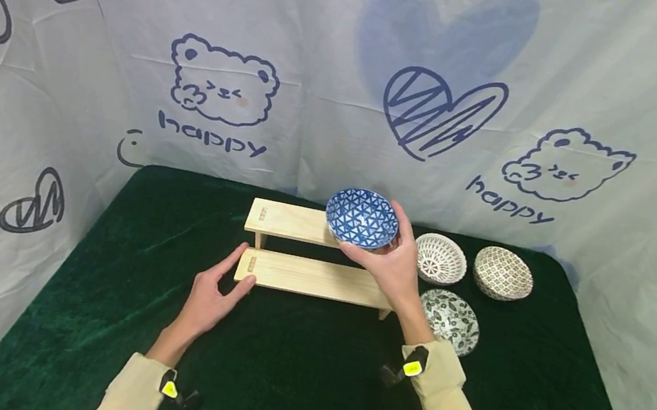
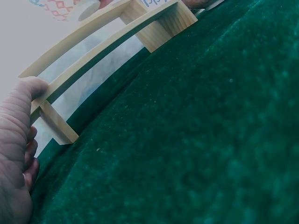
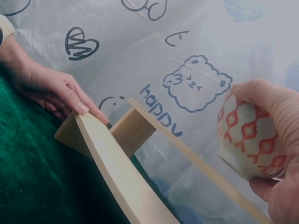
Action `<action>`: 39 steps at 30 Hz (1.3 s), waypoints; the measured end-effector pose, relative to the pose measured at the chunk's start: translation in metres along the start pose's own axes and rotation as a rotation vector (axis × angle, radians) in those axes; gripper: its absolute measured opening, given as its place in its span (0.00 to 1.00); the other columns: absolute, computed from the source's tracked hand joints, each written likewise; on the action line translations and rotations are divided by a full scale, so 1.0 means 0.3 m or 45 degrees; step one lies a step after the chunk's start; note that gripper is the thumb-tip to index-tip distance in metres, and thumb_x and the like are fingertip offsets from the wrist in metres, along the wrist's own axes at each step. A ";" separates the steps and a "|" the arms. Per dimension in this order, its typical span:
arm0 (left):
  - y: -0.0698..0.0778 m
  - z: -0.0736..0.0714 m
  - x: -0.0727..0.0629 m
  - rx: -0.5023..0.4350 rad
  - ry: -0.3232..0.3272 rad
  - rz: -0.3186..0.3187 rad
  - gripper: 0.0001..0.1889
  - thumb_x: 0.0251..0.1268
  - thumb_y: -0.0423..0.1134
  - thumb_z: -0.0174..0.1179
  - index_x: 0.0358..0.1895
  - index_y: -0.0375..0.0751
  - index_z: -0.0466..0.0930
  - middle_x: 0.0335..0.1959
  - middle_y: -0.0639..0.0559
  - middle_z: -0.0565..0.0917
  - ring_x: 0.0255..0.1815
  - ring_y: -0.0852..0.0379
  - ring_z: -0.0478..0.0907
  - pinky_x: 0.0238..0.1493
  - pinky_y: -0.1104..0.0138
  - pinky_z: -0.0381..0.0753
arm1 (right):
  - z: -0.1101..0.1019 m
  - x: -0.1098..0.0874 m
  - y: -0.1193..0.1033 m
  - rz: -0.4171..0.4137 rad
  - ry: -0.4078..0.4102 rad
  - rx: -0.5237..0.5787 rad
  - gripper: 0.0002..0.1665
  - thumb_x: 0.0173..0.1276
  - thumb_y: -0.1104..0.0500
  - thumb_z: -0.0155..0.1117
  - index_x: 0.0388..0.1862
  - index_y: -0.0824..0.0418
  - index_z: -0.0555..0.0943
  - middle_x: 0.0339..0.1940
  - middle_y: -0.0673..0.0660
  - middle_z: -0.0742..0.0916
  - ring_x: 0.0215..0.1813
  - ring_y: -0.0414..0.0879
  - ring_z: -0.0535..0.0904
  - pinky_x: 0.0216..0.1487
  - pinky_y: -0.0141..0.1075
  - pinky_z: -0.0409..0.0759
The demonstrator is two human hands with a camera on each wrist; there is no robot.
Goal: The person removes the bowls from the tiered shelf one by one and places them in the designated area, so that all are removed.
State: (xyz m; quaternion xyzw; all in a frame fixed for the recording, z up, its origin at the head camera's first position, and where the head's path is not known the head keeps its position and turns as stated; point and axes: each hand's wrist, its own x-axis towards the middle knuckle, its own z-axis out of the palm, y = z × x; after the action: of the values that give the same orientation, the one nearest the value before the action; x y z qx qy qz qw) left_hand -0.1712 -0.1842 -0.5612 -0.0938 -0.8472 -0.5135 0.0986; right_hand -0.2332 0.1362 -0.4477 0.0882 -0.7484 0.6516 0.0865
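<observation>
My right hand grips a bowl by its right side, thumb in front and fingers behind. Blue triangles pattern the bowl's inside, and the right wrist view shows red diamonds on its white outside. The bowl is held over the right part of the upper board of a pale wooden two-step stand, tilted towards the head camera. My left hand holds the left end of the lower board, with its thumb at the front edge and a finger at the back corner.
Right of the stand are a white bowl with a brown radial pattern, a tan-patterned bowl and a bowl with dark leaves, partly behind the right forearm. Dark green cloth covers the table. A printed white curtain surrounds it.
</observation>
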 end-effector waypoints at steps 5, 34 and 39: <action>-0.002 -0.001 0.000 0.002 0.003 0.005 0.36 0.76 0.49 0.64 0.81 0.42 0.63 0.80 0.51 0.67 0.80 0.48 0.65 0.79 0.44 0.62 | -0.020 -0.009 0.005 -0.005 0.030 0.033 0.67 0.50 0.64 0.86 0.84 0.63 0.56 0.80 0.64 0.68 0.77 0.58 0.69 0.75 0.45 0.72; -0.002 0.000 -0.003 -0.011 0.012 0.013 0.36 0.76 0.48 0.65 0.81 0.43 0.64 0.80 0.51 0.68 0.80 0.49 0.65 0.79 0.45 0.63 | -0.157 -0.067 0.024 0.032 0.135 -0.036 0.63 0.58 0.63 0.83 0.85 0.57 0.55 0.81 0.62 0.65 0.78 0.57 0.66 0.77 0.51 0.69; -0.003 0.003 -0.002 -0.010 0.010 0.012 0.36 0.76 0.48 0.64 0.81 0.43 0.64 0.80 0.51 0.68 0.80 0.48 0.65 0.78 0.44 0.63 | -0.190 -0.082 0.027 0.042 0.169 -0.060 0.62 0.59 0.63 0.82 0.85 0.59 0.54 0.81 0.62 0.65 0.78 0.57 0.66 0.77 0.48 0.69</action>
State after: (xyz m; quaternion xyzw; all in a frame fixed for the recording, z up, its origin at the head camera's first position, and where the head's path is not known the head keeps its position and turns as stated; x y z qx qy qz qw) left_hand -0.1709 -0.1840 -0.5625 -0.0961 -0.8443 -0.5168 0.1041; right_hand -0.2106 0.1944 -0.4538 0.0303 -0.7575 0.6395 0.1274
